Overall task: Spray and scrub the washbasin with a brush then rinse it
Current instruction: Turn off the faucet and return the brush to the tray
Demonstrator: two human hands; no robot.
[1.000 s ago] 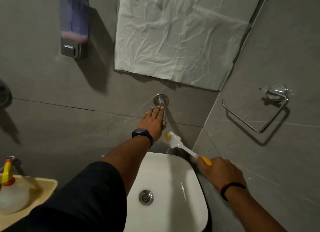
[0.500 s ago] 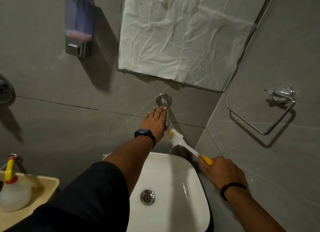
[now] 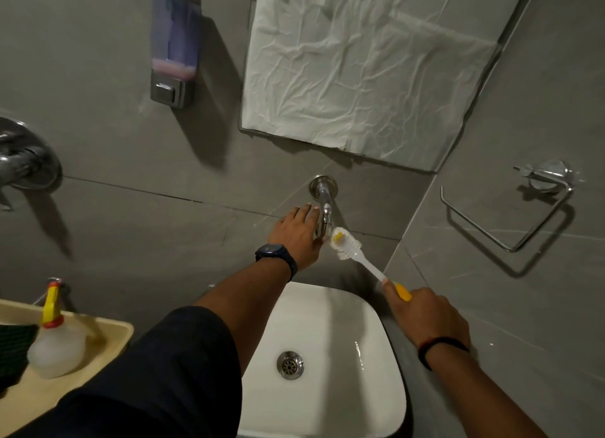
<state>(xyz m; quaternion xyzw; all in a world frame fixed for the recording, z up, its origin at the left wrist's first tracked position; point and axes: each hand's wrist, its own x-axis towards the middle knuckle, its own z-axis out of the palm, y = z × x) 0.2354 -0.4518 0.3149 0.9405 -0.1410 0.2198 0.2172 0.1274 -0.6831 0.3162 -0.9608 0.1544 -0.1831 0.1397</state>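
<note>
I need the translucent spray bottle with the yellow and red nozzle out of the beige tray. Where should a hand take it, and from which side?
Grip the translucent spray bottle at its narrow neck, just under the yellow and red nozzle, coming from above. It stands upright in the beige tray, so the top is open, and the body widens below the neck.

Washbasin (image 3: 330,326) white, chrome drain (image 3: 290,365). Brush (image 3: 347,245) white bristles, yellow handle end. Wall tiles (image 3: 108,162) grey. Spray bottle (image 3: 54,342) translucent white, yellow-red nozzle. Tray (image 3: 108,331) beige. Soap dispenser (image 3: 174,43) bluish, pink liquid.
</note>
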